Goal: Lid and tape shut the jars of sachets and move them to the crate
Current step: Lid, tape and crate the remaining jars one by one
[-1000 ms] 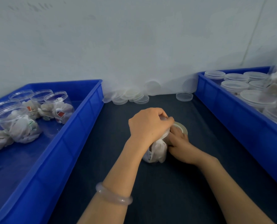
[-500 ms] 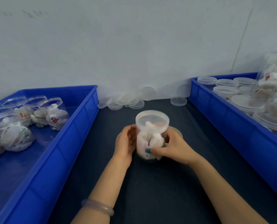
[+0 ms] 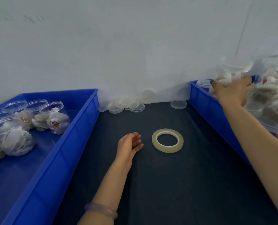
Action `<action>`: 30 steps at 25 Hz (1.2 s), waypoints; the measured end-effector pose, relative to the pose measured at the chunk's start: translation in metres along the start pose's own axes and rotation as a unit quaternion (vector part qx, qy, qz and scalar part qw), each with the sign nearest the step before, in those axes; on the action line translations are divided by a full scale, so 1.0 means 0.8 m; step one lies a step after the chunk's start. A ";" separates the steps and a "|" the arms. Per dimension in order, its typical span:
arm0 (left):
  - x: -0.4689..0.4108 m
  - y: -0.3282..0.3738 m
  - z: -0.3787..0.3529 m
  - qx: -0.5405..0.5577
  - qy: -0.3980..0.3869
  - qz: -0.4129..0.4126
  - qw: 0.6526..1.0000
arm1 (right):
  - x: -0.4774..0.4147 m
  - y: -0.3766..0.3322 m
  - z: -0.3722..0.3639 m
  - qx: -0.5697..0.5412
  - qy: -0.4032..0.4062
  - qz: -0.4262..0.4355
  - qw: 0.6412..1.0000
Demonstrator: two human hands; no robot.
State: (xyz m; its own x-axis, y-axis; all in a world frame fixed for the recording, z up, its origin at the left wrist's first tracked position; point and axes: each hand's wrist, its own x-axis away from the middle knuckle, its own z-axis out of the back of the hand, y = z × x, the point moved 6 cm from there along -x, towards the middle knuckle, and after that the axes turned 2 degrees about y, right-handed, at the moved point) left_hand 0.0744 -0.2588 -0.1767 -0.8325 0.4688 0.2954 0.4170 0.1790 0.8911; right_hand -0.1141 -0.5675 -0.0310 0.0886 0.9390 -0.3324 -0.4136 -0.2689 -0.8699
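Note:
My right hand is stretched over the right blue crate and grips a lidded clear jar of sachets, held above the lidded jars stacked there. My left hand rests on the dark mat with its fingers loosely apart and nothing in it. A roll of clear tape lies flat on the mat just right of that hand. The left blue crate holds several open jars of sachets without lids.
Loose clear lids lie along the wall at the back of the mat, one more beside the right crate. A white wall closes the back. The two crates bound the dark mat left and right.
The jar was on the mat between both hands; my right hand has lifted it away to the right crate. My left hand has let go and stayed on the mat. The tape roll is uncovered.

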 end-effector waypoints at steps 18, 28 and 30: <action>-0.006 -0.006 0.001 -0.025 -0.011 -0.031 0.999 | 0.024 0.022 0.002 0.133 0.054 0.153 0.978; -0.019 0.186 0.004 -0.512 0.050 -0.298 0.804 | 0.334 -0.107 -0.156 0.004 -0.347 0.498 0.795; -0.031 0.254 0.037 -0.564 0.104 -0.334 0.748 | 0.381 -0.169 -0.174 -0.036 -0.378 0.511 0.771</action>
State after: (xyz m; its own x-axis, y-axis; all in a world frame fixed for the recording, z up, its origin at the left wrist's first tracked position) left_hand 0.1908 -0.2083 -0.0130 -0.8062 0.4340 -0.4021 -0.5917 -0.5857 0.5540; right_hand 0.0952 -0.2751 -0.0654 -0.8155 0.0782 -0.5734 0.1361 -0.9371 -0.3214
